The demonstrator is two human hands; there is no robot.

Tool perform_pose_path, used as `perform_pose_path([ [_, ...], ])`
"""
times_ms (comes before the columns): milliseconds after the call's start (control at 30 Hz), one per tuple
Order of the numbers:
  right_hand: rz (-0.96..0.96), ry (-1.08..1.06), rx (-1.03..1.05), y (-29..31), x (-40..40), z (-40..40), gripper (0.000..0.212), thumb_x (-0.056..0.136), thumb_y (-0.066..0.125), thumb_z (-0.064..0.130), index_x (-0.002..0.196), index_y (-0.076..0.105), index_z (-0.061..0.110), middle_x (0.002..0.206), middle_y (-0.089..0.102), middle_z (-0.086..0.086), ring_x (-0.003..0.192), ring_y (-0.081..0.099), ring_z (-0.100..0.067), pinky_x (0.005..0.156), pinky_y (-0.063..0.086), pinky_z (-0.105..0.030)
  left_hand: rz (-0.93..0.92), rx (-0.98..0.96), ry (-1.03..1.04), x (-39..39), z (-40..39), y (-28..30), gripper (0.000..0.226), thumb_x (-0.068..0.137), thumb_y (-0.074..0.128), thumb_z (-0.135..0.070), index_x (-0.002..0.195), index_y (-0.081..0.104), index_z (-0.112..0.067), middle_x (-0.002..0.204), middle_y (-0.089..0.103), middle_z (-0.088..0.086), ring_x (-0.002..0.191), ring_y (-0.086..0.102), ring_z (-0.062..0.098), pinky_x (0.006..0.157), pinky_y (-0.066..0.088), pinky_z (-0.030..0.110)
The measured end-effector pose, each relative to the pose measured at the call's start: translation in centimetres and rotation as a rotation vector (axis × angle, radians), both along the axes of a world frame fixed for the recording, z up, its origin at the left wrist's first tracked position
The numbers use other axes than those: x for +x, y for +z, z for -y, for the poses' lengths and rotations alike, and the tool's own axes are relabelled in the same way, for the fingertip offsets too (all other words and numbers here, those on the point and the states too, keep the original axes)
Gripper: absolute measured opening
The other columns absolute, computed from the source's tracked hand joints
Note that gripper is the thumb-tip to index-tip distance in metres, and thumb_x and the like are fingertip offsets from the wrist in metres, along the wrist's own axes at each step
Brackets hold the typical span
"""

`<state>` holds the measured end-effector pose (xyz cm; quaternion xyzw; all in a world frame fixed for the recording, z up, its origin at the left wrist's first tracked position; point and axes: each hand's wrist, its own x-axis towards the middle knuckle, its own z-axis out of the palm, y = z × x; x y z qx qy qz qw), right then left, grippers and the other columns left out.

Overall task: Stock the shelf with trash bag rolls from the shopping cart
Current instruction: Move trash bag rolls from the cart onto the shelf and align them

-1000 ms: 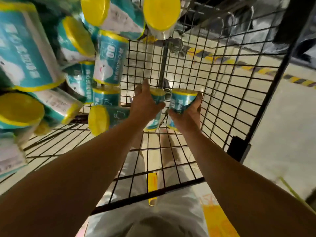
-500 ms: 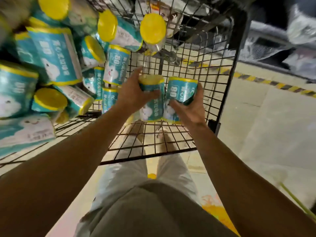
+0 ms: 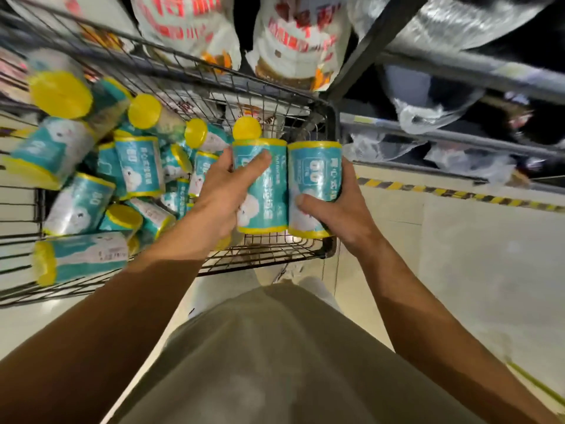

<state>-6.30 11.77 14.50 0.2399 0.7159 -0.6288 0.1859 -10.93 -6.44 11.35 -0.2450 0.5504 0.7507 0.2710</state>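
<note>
A shop aisle, pale floor; a wire shopping cart heaped with teal trash bag rolls; left hand and right hand each grip one upright roll, side by side above the cart's corner; likely next, carrying both to the shelf on the right.

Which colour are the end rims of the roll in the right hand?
Yellow, on the roll in the right hand; head view.

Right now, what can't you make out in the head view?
- Left roll: label partly hidden by left hand.
- Right roll: lower label hidden by right hand.
- Cart pile: left rolls motion-blurred, count unclear.
- Shelf: free slot for rolls not visible; dark, cut off by top edge.
- White bags: print blurred, tops cut off.
</note>
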Motion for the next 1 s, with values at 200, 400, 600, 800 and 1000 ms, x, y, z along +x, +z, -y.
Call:
perform_pose_path([
  [200, -0.066, -0.127, 0.018, 3.4, 3.1, -4.2, 0.056, 0.079, 0.081, 0.008, 0.122, 0.052, 0.028, 0.108, 0.070, 0.000, 0.089, 0.072, -0.011, 0.077, 0.058, -0.032, -0.196, 0.009, -0.302, 2.1, -2.9, 4.2, 0.071, 0.069, 0.078, -0.014, 0.132, 0.048, -0.024, 0.117, 0.071, 0.005, 0.106, 0.069, 0.027, 0.089, 0.056, 0.051],
  [400, -0.132, -0.303, 0.004, 4.4, 10.4, -10.2, 0.059, 0.078, 0.083, 0.012, 0.127, 0.051, 0.019, 0.108, 0.070, 0.000, 0.088, 0.071, -0.007, 0.070, 0.056, -0.022, -0.402, -0.069, -0.387, 6.8, -11.2, 6.6, 0.082, 0.075, 0.079, 0.004, 0.135, 0.041, -0.037, 0.113, 0.072, -0.005, 0.102, 0.071, 0.014, 0.081, 0.059, 0.034],
  [600, -0.195, -0.511, -0.001, 4.3, 20.0, -19.7, 0.060, 0.080, 0.081, 0.006, 0.130, 0.049, 0.016, 0.107, 0.069, 0.006, 0.084, 0.070, 0.000, 0.067, 0.054, -0.016, -0.477, -0.050, -0.539, 13.3, -22.6, 7.8, 0.104, 0.063, 0.088, -0.013, 0.148, 0.034, -0.037, 0.128, 0.067, -0.001, 0.113, 0.067, 0.021, 0.090, 0.056, 0.047],
  [800, -0.197, -0.750, -0.019, 4.0, 29.1, -27.5, 0.064, 0.071, 0.086, 0.012, 0.124, 0.054, 0.024, 0.102, 0.073, 0.008, 0.088, 0.073, -0.009, 0.065, 0.055, -0.018, -0.545, -0.129, -0.705, 18.0, -34.0, 9.7, 0.076, 0.069, 0.087, -0.009, 0.133, 0.051, -0.025, 0.109, 0.073, -0.002, 0.097, 0.072, 0.017, 0.085, 0.059, 0.044],
  [1000, -0.203, -0.944, 0.005, 3.6, 33.0, -33.1, 0.062, 0.074, 0.086, 0.017, 0.124, 0.051, 0.029, 0.104, 0.071, 0.010, 0.089, 0.072, -0.007, 0.064, 0.055, -0.018, -0.584, -0.127, -0.826, 19.0, -42.3, 11.2, 0.049, 0.074, 0.082, -0.007, 0.115, 0.059, -0.021, 0.099, 0.075, -0.003, 0.089, 0.073, 0.016, 0.071, 0.058, 0.030],
])
